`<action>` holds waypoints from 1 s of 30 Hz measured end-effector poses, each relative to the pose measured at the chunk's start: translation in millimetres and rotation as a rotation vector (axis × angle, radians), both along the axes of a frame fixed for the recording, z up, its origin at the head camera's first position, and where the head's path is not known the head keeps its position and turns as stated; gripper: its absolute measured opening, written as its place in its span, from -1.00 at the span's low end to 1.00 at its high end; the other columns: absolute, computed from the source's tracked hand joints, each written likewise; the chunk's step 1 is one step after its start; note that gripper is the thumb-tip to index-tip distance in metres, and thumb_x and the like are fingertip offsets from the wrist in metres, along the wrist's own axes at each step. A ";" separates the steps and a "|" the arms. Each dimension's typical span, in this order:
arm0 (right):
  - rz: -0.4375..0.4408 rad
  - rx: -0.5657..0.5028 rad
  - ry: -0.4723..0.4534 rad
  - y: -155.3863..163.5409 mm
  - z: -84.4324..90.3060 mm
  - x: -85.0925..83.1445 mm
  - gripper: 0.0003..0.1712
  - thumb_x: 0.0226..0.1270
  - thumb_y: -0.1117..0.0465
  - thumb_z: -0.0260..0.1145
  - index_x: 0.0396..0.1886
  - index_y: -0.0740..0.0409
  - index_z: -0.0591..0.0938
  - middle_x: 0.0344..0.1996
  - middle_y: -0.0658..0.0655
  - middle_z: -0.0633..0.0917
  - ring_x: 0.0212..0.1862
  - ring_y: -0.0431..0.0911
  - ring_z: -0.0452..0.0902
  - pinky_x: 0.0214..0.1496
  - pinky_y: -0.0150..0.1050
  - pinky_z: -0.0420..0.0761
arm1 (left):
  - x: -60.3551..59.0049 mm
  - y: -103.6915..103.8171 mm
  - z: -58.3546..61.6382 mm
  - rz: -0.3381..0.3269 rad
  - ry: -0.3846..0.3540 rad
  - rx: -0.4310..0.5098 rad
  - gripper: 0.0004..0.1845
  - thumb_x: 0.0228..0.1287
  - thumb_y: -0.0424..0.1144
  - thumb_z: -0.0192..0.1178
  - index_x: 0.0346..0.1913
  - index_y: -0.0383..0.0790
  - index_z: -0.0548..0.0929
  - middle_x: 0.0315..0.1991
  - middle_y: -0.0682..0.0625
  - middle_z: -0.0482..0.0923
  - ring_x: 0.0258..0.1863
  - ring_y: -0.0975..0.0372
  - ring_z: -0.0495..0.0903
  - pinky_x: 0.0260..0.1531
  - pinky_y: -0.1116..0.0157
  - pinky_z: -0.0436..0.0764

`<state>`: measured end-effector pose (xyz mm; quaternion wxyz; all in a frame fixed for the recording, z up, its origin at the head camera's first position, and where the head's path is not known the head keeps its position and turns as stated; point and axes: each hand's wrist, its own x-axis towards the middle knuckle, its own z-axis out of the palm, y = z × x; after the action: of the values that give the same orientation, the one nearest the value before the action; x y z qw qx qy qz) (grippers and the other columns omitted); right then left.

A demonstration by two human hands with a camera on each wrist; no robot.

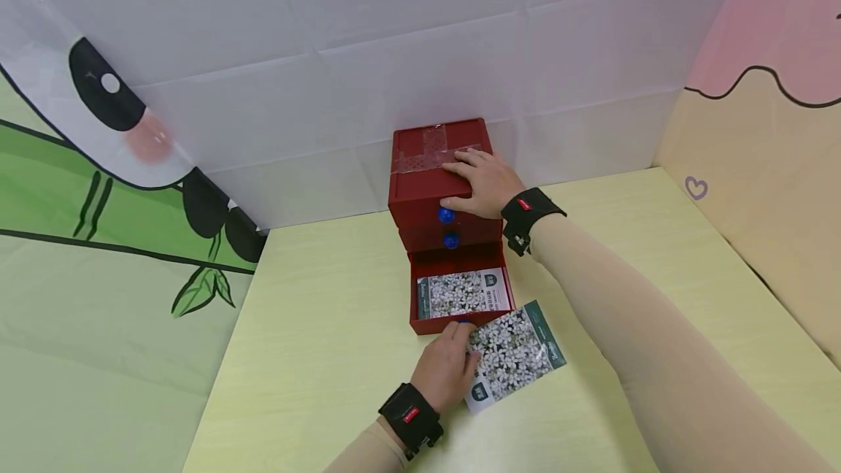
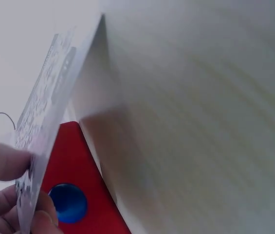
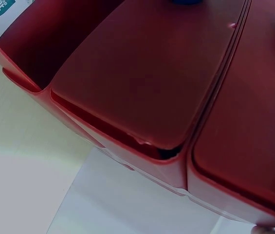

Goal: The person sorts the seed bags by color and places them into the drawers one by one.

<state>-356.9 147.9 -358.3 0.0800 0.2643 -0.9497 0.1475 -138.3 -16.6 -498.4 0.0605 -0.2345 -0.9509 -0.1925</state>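
A small red drawer cabinet stands against the back wall, tape across its top. Its bottom drawer is pulled out and holds a flat seed packet with white flowers on it. My left hand, just in front of that drawer, pinches a second white-flowered seed packet between thumb and fingers. In the left wrist view this packet is seen nearly edge-on, near the drawer's blue knob. My right hand rests on the cabinet's top right side, fingers extended, thumb near the upper blue knob.
The cabinet's middle drawer, with its own blue knob, is closed or nearly so. A pale yellow table lies under everything. Printed cloth walls rise behind and at both sides.
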 end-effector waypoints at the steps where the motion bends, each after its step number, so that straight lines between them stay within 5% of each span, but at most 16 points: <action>1: 0.000 -0.002 -0.002 0.0 0.0 0.0 -0.09 0.15 -0.37 0.21 0.45 -0.10 0.30 0.45 0.13 0.21 0.48 0.10 -0.03 0.44 0.16 -0.11 | -0.4 -0.3 0.1 0.002 0.004 0.006 -0.62 0.27 -0.18 0.25 0.10 -0.21 0.48 -0.15 -0.02 0.52 -0.32 0.25 0.50 -0.20 0.32 0.60; 30: 0.000 -0.004 -0.003 0.9 -0.8 -1.0 -0.09 0.15 -0.37 0.21 0.44 -0.10 0.30 0.45 0.13 0.21 0.47 0.10 -0.02 0.44 0.17 -0.10 | -8.4 -10.2 6.8 0.033 0.059 0.026 -0.71 0.31 -0.32 0.16 0.07 -0.23 0.50 -0.13 -0.03 0.56 -0.22 0.20 0.59 -0.12 0.29 0.62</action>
<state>-358.0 148.9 -359.0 0.0790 0.2637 -0.9496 0.1498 -146.7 -26.8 -491.6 0.0948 -0.2235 -0.9499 -0.1970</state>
